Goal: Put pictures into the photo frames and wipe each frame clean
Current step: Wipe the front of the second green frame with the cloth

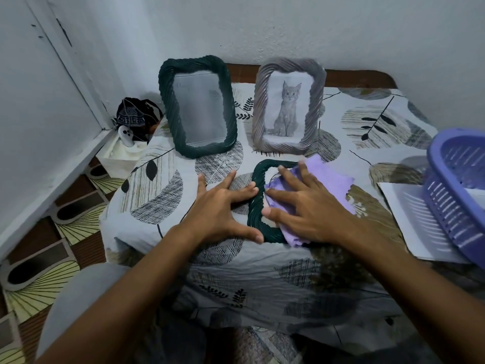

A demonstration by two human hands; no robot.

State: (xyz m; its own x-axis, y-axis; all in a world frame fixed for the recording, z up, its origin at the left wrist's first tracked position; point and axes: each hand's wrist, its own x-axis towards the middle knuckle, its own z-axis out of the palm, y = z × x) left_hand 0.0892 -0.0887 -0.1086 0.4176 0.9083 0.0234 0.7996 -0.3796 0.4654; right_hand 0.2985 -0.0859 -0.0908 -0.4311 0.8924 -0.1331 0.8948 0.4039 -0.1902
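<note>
A dark green rope-edged photo frame [256, 206] lies flat on the table in front of me. My left hand [223, 208] lies spread beside it, fingertips and thumb touching its left edge. My right hand [301, 203] presses a purple cloth [328, 179] flat onto the frame's glass with straight fingers. Behind stand two upright frames: a large dark green one [196, 106] whose picture is faint and hard to make out, and a grey one [288, 106] holding a cat picture.
A purple plastic basket [456, 190] sits at the right edge on white paper sheets [409, 219]. The table wears a leaf-patterned cloth [162, 195]. A dark bag [133, 116] and a white box [118, 156] stand in the left corner by the wall.
</note>
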